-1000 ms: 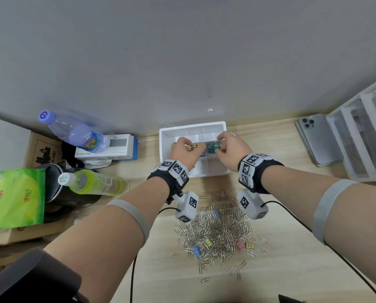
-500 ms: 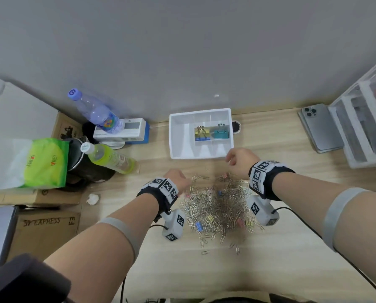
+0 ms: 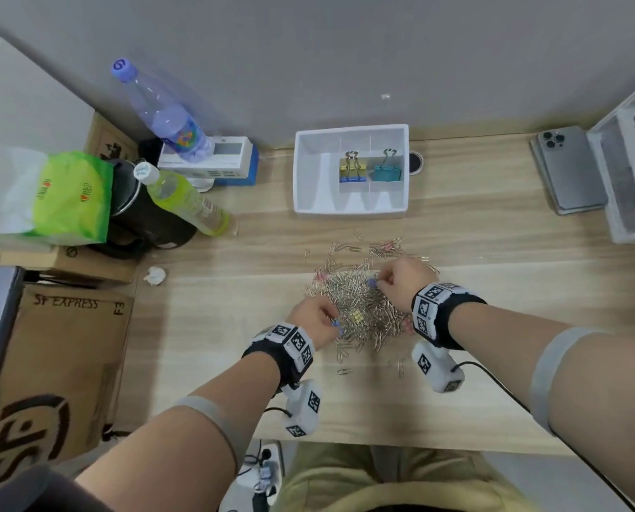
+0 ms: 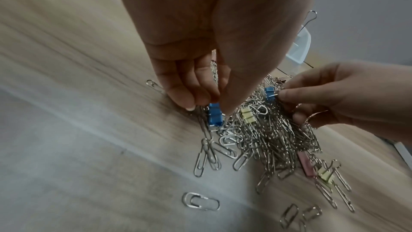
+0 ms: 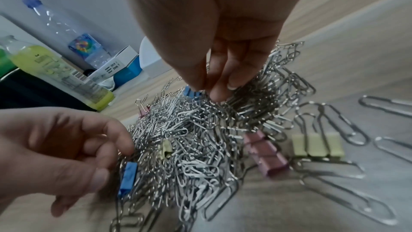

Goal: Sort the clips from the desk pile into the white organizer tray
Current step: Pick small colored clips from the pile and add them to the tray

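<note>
A pile of silver paper clips (image 3: pixel 360 303) with a few coloured binder clips lies mid-desk. My left hand (image 3: pixel 332 321) pinches a blue binder clip (image 4: pixel 214 114) at the pile's near-left edge. At the far right of the pile, my right hand (image 3: pixel 378 282) pinches the wire handle of a second blue binder clip (image 4: pixel 269 93). The white organizer tray (image 3: pixel 310 171) stands behind the pile by the wall. Its middle compartment holds yellow and blue binder clips (image 3: pixel 352 170), and its right one holds a teal binder clip (image 3: pixel 386 172). Yellow (image 5: pixel 316 145) and pink (image 5: pixel 267 154) binder clips lie in the pile.
Two bottles (image 3: pixel 160 109) (image 3: pixel 182 201), a black kettle (image 3: pixel 142 219), a green bag (image 3: pixel 68 197) and a white box (image 3: pixel 227 157) crowd the left. A phone (image 3: pixel 567 171) and a white drawer unit (image 3: pixel 630 171) sit right. Cardboard boxes (image 3: pixel 61 364) stand beside the desk.
Both hands left the tray, where binder clips now stand, and came back to the pile. Each hand now pinches a blue binder clip. The head view has tilted down.
</note>
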Demonstrator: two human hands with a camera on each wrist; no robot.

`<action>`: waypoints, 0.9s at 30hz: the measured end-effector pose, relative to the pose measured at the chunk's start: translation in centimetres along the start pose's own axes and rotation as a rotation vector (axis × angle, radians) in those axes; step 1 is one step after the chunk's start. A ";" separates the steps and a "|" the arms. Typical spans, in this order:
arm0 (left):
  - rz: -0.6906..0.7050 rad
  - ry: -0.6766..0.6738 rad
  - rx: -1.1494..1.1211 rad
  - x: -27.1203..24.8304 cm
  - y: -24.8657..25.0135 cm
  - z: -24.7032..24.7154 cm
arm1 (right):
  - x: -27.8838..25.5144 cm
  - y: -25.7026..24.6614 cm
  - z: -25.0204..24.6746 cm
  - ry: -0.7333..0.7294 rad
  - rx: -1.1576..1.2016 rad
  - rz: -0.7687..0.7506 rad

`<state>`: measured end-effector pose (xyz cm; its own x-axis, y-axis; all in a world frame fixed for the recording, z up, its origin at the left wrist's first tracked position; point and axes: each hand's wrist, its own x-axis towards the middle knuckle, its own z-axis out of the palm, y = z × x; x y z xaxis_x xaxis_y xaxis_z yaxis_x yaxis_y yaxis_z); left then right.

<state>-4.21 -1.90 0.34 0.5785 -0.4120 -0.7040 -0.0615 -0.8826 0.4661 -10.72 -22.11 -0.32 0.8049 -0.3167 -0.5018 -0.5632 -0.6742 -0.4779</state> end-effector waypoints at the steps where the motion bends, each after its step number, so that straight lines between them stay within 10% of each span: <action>1: 0.010 -0.002 -0.001 -0.1 -0.1 0.1 | -0.3 0.0 0.1 -0.004 0.017 0.011; 12: 0.074 -0.010 0.028 -0.3 0.5 0.2 | -1.4 0.5 -0.7 -0.157 0.820 0.393; 27: 0.053 -0.051 -0.025 -0.1 1.3 0.2 | -3.6 3.5 -1.4 -0.200 1.178 0.519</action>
<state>-4.47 -3.02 0.86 0.5325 -0.4699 -0.7041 -0.0701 -0.8534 0.5165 -15.37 -24.24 0.82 0.4608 -0.1886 -0.8672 -0.7051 0.5156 -0.4868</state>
